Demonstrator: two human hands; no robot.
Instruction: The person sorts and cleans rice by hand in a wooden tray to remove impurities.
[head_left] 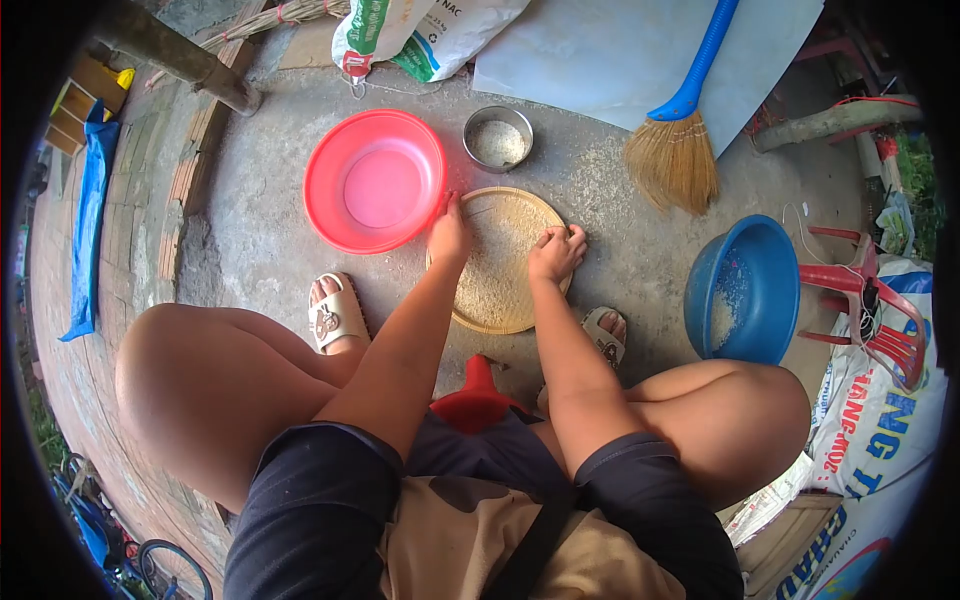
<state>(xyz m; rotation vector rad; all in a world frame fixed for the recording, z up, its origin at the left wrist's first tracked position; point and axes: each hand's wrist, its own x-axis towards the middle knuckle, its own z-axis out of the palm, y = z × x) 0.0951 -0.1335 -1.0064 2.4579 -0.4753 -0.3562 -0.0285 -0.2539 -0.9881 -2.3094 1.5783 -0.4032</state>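
Note:
A round woven winnowing basket [497,330] lies between my feet, low over the concrete, with pale grain [495,275] spread across it. My left hand [450,238] is closed on its left rim, fingertips close to the pink basin [325,215]. On the opposite side my right hand [556,253] has its fingers curled at the rim; what lies under the fingers is hidden. Just beyond the basket stands a small metal bowl [470,143] holding whitish grain. The pink basin shows no grain inside.
At right, a blue basin [770,290] tilts with some grain in it, beside a red plastic stool [835,280]. A blue-handled broom [680,150] rests on a grey sheet [560,60]. Printed sacks [880,420] lie at right. Scattered grain [595,190] dots the floor.

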